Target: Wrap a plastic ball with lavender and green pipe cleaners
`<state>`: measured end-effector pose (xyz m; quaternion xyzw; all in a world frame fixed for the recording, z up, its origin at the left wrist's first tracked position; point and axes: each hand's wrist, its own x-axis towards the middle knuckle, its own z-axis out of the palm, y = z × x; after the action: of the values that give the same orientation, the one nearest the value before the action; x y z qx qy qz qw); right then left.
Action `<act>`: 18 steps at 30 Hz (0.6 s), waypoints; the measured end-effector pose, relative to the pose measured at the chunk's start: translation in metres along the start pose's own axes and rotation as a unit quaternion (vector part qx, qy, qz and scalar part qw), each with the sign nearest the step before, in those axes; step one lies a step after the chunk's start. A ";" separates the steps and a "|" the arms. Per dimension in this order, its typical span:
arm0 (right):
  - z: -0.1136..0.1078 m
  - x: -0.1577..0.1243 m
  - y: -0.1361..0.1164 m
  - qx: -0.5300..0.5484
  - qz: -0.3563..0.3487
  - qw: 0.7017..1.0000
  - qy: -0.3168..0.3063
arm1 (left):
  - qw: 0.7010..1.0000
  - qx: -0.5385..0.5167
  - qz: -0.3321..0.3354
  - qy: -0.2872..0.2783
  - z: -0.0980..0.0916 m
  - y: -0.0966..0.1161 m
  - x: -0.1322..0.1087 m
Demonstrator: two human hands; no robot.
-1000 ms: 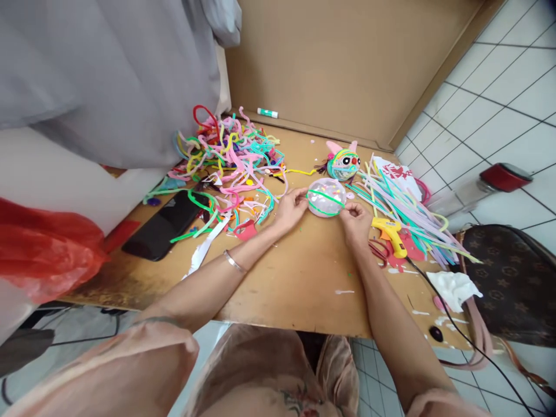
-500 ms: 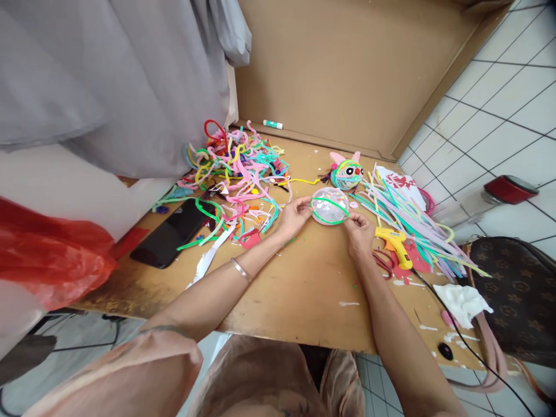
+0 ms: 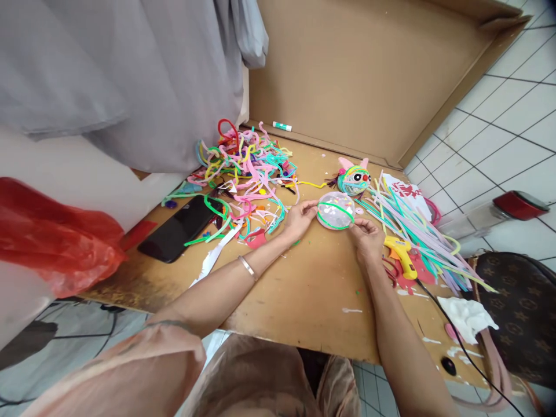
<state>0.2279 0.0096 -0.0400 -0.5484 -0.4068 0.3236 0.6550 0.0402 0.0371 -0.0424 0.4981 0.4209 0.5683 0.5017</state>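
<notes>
A clear round ball (image 3: 336,212) with small coloured bits showing in it hangs between my hands, green pipe cleaner around it. My left hand (image 3: 301,219) pinches at the ball's left edge. At its lower right, my right hand (image 3: 367,236) has its fingertips closed on the end of the green pipe cleaner (image 3: 343,226). Just behind stands a decorated ball (image 3: 354,179) wrapped in coloured strands, with pink ears, eyes and a red nose. Right of my right hand lies a yellow glue gun (image 3: 403,255).
Tangled pipe cleaners (image 3: 247,168) and a black phone (image 3: 176,231) lie at the left. On the right are straight pipe cleaners (image 3: 417,231), a white tissue (image 3: 467,318), the glue gun's cord and a brown bag (image 3: 516,307). A cardboard panel (image 3: 356,75) stands behind.
The view has shifted, so the table's things appear slightly further right. Both hands keep nearly the same hold on the ball and green strip.
</notes>
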 end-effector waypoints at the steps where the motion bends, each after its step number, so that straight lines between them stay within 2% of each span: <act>1: 0.000 0.000 0.001 0.003 -0.001 1.000 0.001 | 1.000 0.000 -0.002 0.001 0.000 0.000 0.000; 11: 0.000 0.001 0.001 0.010 -0.027 1.000 -0.005 | 1.000 -0.028 -0.001 -0.011 0.001 -0.010 0.005; 18: 0.000 -0.001 -0.004 -0.014 -0.015 1.000 -0.020 | 1.000 -0.027 -0.001 -0.006 0.000 -0.014 0.008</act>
<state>0.2274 0.0083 -0.0363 -0.5446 -0.4322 0.3188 0.6442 0.0419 0.0474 -0.0546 0.4873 0.4024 0.5763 0.5182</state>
